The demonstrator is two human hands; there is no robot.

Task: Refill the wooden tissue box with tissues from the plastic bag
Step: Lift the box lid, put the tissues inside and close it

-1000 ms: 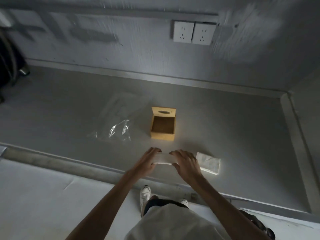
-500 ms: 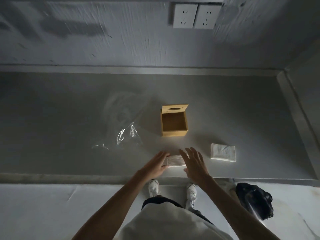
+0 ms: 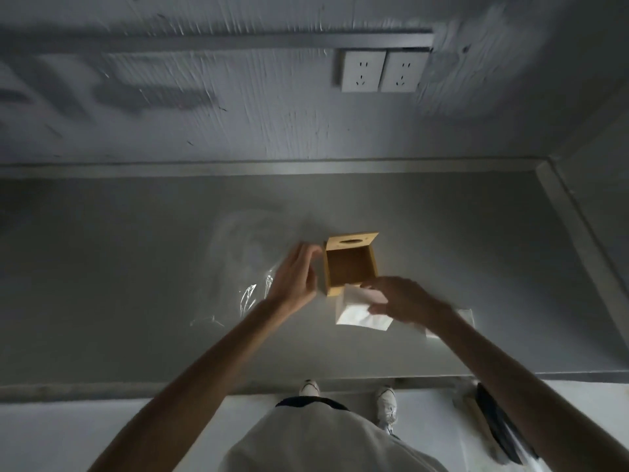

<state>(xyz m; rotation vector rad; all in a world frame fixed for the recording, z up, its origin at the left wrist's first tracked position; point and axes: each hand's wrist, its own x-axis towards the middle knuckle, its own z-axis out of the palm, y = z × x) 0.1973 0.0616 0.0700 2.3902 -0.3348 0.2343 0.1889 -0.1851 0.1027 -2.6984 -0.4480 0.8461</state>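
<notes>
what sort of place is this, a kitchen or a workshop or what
Probably a plain indoor utility or work area, not clearly a kitchen: a long smooth grey counter set against a rough grey plastered wall, two white wall sockets above it, and a pale floor below.

The tissue box (image 3: 350, 267) is bare yellowish wood, smooth and matt, darker brown inside. The tissues (image 3: 354, 311) are soft white paper, matt. The plastic bag (image 3: 248, 296) is thin clear film, crinkled and glossy. The counter (image 3: 102, 284) looks smooth, dull grey; the wall (image 3: 238, 124) rough, streaked plaster; the sockets (image 3: 362, 71) smooth white plastic
</notes>
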